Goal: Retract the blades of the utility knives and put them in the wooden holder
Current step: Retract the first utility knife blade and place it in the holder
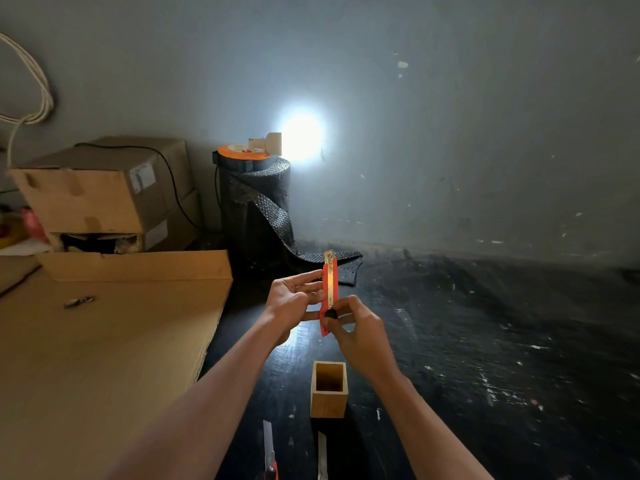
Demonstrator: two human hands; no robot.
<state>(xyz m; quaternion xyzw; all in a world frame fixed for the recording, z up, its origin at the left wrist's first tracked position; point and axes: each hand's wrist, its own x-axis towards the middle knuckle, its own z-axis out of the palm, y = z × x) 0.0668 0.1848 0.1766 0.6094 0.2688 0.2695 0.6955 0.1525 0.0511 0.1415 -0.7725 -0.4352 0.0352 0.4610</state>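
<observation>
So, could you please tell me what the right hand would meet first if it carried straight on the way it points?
Probably the left hand, just past the red utility knife that the right hand already holds; depth is unclear.

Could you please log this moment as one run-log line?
left hand: holds red knife | right hand: on slider | blade tip: out | wooden holder: empty | two knives waiting

I see a grey scuffed wall (450,133) with a bright lamp (301,136) glaring on it. Two stacked cardboard boxes (104,192) stand at my left beside a black mesh roll (256,206). A flat cardboard sheet (104,341) covers part of the dark desk (485,341).
</observation>
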